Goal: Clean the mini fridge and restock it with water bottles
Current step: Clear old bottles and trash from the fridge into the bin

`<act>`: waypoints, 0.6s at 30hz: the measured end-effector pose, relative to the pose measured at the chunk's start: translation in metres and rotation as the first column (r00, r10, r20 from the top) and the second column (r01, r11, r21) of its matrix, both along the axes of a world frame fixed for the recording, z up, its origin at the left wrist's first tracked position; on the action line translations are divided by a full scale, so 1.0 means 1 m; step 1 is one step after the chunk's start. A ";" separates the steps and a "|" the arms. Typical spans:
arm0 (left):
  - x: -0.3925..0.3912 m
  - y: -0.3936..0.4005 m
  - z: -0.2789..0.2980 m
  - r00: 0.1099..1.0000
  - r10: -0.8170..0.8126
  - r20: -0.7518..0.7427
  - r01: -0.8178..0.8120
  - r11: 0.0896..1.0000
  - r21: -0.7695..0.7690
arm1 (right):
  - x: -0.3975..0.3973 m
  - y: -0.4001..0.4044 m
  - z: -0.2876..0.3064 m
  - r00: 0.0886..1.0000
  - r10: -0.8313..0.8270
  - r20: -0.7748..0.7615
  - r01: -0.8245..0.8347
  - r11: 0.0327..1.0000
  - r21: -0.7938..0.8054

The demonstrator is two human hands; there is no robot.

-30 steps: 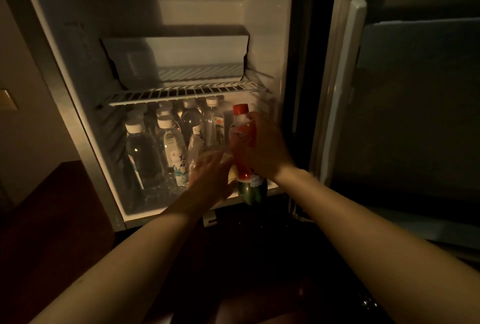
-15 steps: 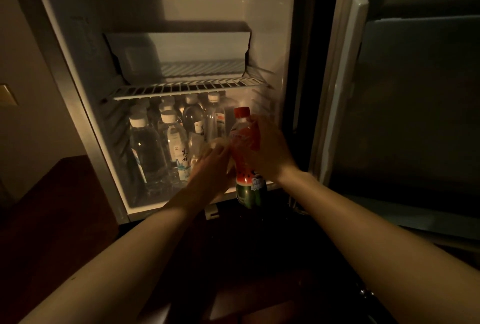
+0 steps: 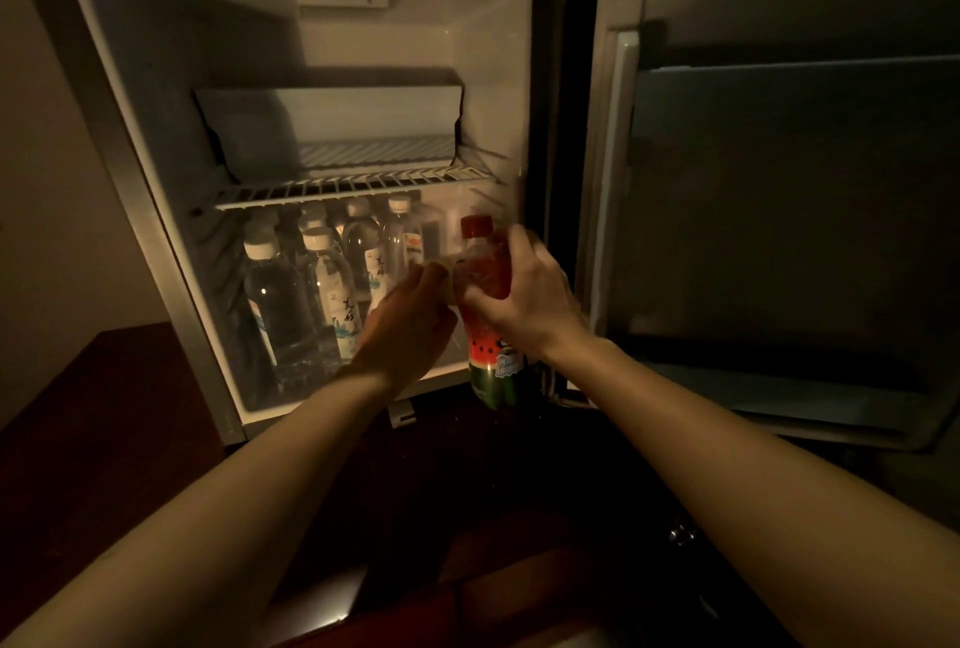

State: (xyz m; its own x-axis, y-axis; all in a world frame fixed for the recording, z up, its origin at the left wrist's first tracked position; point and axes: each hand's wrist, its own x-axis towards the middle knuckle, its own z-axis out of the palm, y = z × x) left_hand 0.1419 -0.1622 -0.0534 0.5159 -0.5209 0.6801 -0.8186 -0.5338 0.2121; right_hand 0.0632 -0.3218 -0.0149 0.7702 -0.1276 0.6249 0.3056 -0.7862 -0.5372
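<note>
The mini fridge fills the left and middle of the frame. It is white inside and dimly lit. Its door stands wide open on the right side of the frame, and it looks dark.

A white wire shelf runs across the middle of the fridge. A white box-like tray sits on top of it at the back.

Under the shelf, in the lower part of the fridge, stand the water bottles. They are clear with white caps, and they are packed close together on the left and at the back.

Two bare arms reach in from the bottom of the frame.

The red drink bottle is upright at the lower right front of the fridge. It has a red cap and a watermelon picture near the bottom.

The right hand is wrapped around the upper part of this bottle and holds it.

The left hand is just left of the red bottle. Its fingers point into the fridge. I cannot tell if it holds anything.
</note>
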 end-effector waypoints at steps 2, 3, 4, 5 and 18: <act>-0.008 0.000 0.004 1.000 0.011 0.006 -0.011 1.000 0.003 | -0.010 -0.001 0.001 1.000 -0.004 0.015 0.005 1.000 -0.025; -0.014 0.000 0.006 1.000 0.029 0.003 -0.029 1.000 0.004 | -0.015 0.000 0.000 1.000 -0.006 0.028 0.007 0.999 -0.033; -0.019 0.001 0.008 0.999 0.054 -0.001 -0.054 0.999 0.007 | -0.021 0.001 0.000 0.999 -0.006 0.040 0.008 0.999 -0.034; -0.025 0.002 0.010 0.997 0.077 0.000 -0.077 0.997 0.011 | -0.026 0.001 0.000 0.999 -0.004 0.046 0.005 1.000 -0.025; -0.065 -0.001 0.011 0.999 -0.020 0.028 0.022 0.999 -0.045 | -0.083 -0.012 -0.005 0.993 -0.083 0.086 0.083 0.997 0.010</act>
